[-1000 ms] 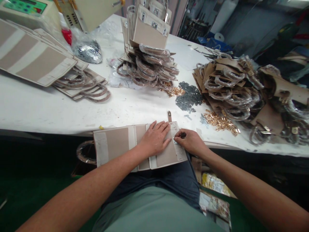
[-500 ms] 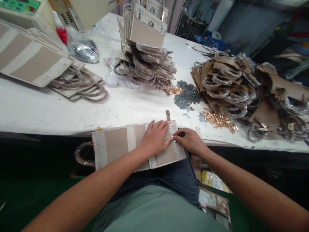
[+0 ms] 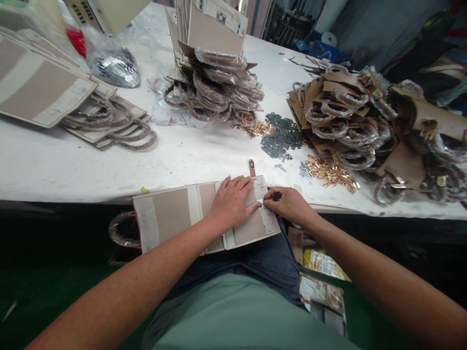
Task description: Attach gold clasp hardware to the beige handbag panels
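Observation:
A flat bag panel point(image 3: 172, 214), beige-brown with pale strips, lies across my lap and the table's front edge. My left hand point(image 3: 232, 200) rests on it palm down, fingers stretched out, thumb pointing toward a small metal plate point(image 3: 261, 203) at the panel's right part. My right hand point(image 3: 285, 205) is closed, fingertips pinched at that plate. From its fist shows the dark round end of a small tool point(image 3: 277, 196); the rest is hidden. A brown tab with a metal fitting point(image 3: 251, 167) sticks out past the far edge. A wrapped handle point(image 3: 122, 229) hangs at the left end.
On the white table point(image 3: 197, 155) lie dark metal plates point(image 3: 279, 136) and gold-coloured fittings point(image 3: 332, 172). Stacked panels with wrapped handles stand at the left point(image 3: 47, 87), centre point(image 3: 219, 82) and right point(image 3: 339, 116). A plastic bag of silvery parts point(image 3: 115, 65) lies at the back left.
The view has shifted slightly. Both hands stay on the panel, and my right hand has turned a little at the metal plate.

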A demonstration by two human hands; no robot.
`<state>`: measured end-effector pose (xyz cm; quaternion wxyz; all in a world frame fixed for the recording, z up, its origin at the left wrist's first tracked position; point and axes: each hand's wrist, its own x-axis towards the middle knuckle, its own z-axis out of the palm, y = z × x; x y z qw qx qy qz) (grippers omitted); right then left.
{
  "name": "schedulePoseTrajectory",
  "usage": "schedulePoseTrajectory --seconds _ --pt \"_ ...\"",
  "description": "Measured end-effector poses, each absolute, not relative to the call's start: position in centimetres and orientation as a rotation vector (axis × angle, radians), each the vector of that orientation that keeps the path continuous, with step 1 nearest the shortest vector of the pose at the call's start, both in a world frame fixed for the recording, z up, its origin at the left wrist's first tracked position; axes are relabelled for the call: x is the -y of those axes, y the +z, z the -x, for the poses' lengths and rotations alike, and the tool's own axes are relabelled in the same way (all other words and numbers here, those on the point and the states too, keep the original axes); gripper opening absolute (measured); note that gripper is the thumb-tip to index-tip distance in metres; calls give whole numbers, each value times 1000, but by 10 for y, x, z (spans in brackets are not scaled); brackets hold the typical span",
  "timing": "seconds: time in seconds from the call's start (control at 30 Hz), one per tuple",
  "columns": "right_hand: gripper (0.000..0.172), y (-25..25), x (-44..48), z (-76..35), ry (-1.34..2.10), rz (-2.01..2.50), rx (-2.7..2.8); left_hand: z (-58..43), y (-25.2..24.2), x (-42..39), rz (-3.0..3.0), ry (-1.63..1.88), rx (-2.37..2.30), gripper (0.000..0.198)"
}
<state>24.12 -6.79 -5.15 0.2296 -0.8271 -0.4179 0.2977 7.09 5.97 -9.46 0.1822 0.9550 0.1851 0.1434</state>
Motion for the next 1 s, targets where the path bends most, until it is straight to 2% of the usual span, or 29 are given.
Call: schedulePoseTrajectory --seconds 0.2,0.4,0.47,0.63,0.73,0.83,1.0 --pt "10 -53 66 -241 800 2296 1192 -71 -95 -60 -2688 403 -519 63" --pt "12 -53 64 -251 1049 2191 1026 -69 -93 -61 -2686 402 -526 62" --pt "11 -48 60 -258 966 2204 1106 -68 -93 -62 -2683 414 -532 62" --pt "13 -42 47 -304 489 2454 1272 -69 -96 -67 -2685 434 -527 64" --pt "23 -49 35 -343 279 2608 1167 -69 -96 -68 -2685 440 -527 64" --pt "32 -59 18 -373 205 2646 1117 -68 -97 -68 -2691 441 -532 64" --pt "27 -70 2 -384 168 2688 1149 -67 -97 -69 -2692 431 -534 65"
